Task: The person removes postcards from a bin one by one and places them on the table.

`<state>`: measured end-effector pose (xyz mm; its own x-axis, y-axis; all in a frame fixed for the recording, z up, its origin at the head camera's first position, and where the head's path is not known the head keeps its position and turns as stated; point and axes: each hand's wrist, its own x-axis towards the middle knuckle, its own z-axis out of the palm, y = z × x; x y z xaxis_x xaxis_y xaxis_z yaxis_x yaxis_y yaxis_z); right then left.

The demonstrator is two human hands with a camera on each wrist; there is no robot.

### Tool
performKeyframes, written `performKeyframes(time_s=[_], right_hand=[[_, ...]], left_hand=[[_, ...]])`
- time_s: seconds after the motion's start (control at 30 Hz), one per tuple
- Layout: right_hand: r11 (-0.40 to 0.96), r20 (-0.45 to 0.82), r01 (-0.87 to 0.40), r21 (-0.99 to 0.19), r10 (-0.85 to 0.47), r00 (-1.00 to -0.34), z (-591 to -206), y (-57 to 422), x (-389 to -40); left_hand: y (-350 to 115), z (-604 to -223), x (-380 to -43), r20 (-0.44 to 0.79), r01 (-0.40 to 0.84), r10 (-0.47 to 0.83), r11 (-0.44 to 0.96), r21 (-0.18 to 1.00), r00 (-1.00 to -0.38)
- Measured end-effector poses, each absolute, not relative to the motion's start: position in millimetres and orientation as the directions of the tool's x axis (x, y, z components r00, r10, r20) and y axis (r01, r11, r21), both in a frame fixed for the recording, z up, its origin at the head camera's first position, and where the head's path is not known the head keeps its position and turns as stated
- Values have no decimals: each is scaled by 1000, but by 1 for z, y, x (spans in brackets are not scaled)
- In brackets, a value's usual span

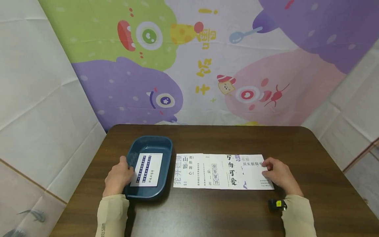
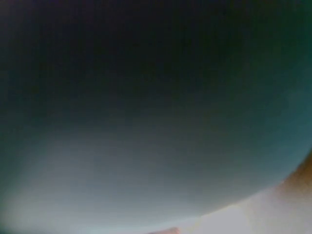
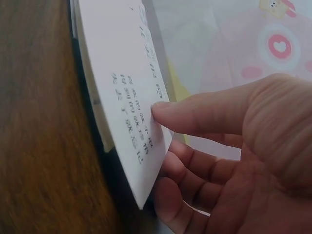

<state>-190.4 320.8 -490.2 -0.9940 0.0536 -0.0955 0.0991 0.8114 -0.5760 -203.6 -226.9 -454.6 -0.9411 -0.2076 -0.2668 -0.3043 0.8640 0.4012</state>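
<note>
My left hand (image 1: 117, 176) grips the left rim of a dark blue rectangular tray (image 1: 150, 192), its thumb over the edge. Inside the tray lies a white card (image 1: 148, 169) with two dark blue bands of text. Several printed cards (image 1: 204, 171) overlap in a row to the tray's right. At the row's right end, my right hand (image 1: 279, 174) pinches a white card (image 1: 257, 172) by its right edge. Seen from the right wrist, the thumb presses that card's (image 3: 131, 122) printed face and the fingers curl behind it. A blurred blue tray surface (image 2: 146, 170) fills most of the left wrist view.
The brown wooden table (image 1: 207, 214) carries everything. Beside my right sleeve is a small black device (image 1: 277, 205) with a yellow patch. A cartoon-printed cloth (image 1: 204, 65) hangs behind the table, with pale panels (image 1: 38, 82) on both sides.
</note>
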Motion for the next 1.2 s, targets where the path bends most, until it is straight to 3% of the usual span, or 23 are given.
performKeyframes(time_s=[1.2], right_hand=[[828,-173,153,-540,69,-983,-488,314,-190]], left_hand=[[-226,-455,-203,-275,-318,-216,856,408,-937]])
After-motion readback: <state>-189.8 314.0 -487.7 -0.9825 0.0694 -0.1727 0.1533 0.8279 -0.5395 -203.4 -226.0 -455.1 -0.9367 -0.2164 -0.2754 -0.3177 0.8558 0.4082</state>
